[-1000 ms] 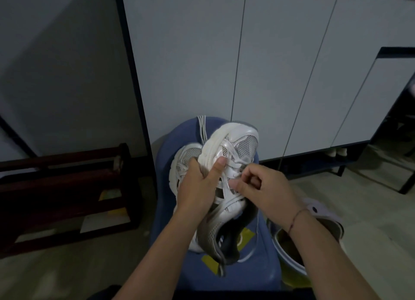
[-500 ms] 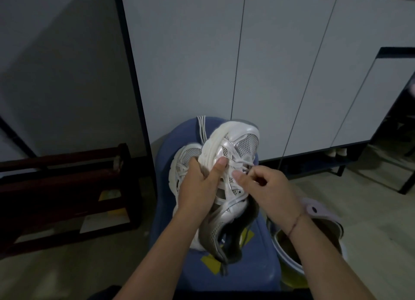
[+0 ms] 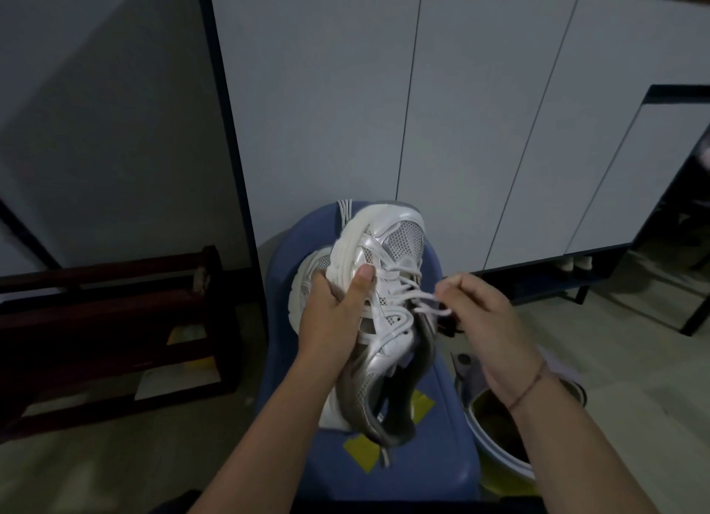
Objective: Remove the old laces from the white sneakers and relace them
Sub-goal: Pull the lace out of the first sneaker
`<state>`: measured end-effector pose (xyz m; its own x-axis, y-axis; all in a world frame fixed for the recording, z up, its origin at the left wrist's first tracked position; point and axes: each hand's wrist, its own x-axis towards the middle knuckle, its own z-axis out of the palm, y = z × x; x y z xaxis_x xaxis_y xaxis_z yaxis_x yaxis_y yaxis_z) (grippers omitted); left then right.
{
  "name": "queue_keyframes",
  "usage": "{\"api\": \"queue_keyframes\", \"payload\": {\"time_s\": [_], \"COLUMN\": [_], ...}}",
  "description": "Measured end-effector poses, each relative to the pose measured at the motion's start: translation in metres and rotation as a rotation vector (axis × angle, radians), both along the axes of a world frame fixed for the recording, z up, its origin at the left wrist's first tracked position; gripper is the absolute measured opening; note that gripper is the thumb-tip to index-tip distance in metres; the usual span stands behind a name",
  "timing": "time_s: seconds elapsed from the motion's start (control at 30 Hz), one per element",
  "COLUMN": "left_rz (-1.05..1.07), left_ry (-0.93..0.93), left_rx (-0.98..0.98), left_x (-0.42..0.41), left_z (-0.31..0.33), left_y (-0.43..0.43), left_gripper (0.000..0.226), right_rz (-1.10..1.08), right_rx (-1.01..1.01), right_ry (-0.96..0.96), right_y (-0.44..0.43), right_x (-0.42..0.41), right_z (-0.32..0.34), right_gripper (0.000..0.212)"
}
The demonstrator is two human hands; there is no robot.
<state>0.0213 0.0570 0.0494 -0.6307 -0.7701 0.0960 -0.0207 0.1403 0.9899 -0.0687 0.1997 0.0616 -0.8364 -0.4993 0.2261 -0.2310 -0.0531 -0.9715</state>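
White sneaker (image 3: 384, 252) is held over the blue stool (image 3: 442, 456), toe away from the person, with its heel end dark and hard to read. The left hand (image 3: 334, 321) wraps its sole side, thumb pressed on the upper, and covers most of a second sneaker (image 3: 311, 279) lying on the stool behind it. The right hand (image 3: 488, 321), beside the stool's right edge, has its fingers curled and pinches a white lace (image 3: 422, 296) drawn sideways from the eyelets. A few loose laces (image 3: 344, 211) show at the stool's far rim, the rest hidden by the shoe. A round bin (image 3: 495, 459) right of the stool is half covered by the right forearm. A dark wooden rack (image 3: 115, 302) stands left of the stool and white cabinet doors (image 3: 326, 110) behind it.
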Motion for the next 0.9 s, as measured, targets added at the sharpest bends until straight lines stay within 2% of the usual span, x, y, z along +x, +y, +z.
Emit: {"api": "queue_keyframes", "payload": {"time_s": [0.1,0.2,0.27,0.3,0.37,0.47,0.5,0.53,0.6,0.67,0.8,0.9], "left_rz": [0.031,0.020,0.016,0.014,0.002,-0.024,-0.025,-0.024,-0.015,-0.005,0.018,0.007], "left_ry": [-0.053,-0.052,-0.057,-0.056,-0.046,0.016,0.031,0.032,0.002,-0.016,-0.055,-0.048], "left_rx": [-0.085,-0.110,-0.116,-0.108,-0.055,0.083,0.112,0.113,0.071,0.023,-0.042,-0.064], "left_x": [0.000,-0.001,-0.001,-0.001,-0.002,-0.002,-0.002,-0.002,-0.002,-0.003,-0.003,-0.003], "left_z": [0.000,0.000,-0.001,-0.001,-0.002,-0.002,-0.003,-0.004,-0.006,-0.007,-0.005,-0.004], "left_y": [0.002,0.003,0.004,0.003,0.001,-0.002,-0.002,-0.003,-0.004,-0.003,0.000,0.003], "left_gripper": [0.044,0.047,0.048,0.049,0.052,0.040,0.040,0.042,0.044,0.049,0.048,0.049], "right_rz": [-0.007,-0.015,-0.003,0.018,0.033,0.054,0.045,0.013,-0.125,-0.219,-0.117,-0.093], "right_rx": [0.169,0.258,0.243,0.156,-0.140,-0.589,-0.633,-0.595,-0.244,0.056,0.135,0.312], "right_ry": [0.238,0.476,0.516,0.419,0.065,-0.414,-0.493,-0.510,-0.317,-0.041,0.319,0.582], "right_y": [-0.001,-0.006,-0.010,-0.010,-0.010,0.000,0.002,0.003,0.004,0.006,0.002,-0.005], "right_x": [0.003,0.010,0.012,0.012,0.011,-0.002,-0.006,-0.010,-0.014,-0.013,0.003,0.011], "right_z": [-0.001,-0.001,-0.002,-0.001,0.004,0.010,0.010,0.008,0.000,-0.005,0.004,0.001], "right_gripper": [0.018,0.033,0.030,0.026,0.020,0.017,0.016,0.019,0.029,0.027,0.014,0.023]}}
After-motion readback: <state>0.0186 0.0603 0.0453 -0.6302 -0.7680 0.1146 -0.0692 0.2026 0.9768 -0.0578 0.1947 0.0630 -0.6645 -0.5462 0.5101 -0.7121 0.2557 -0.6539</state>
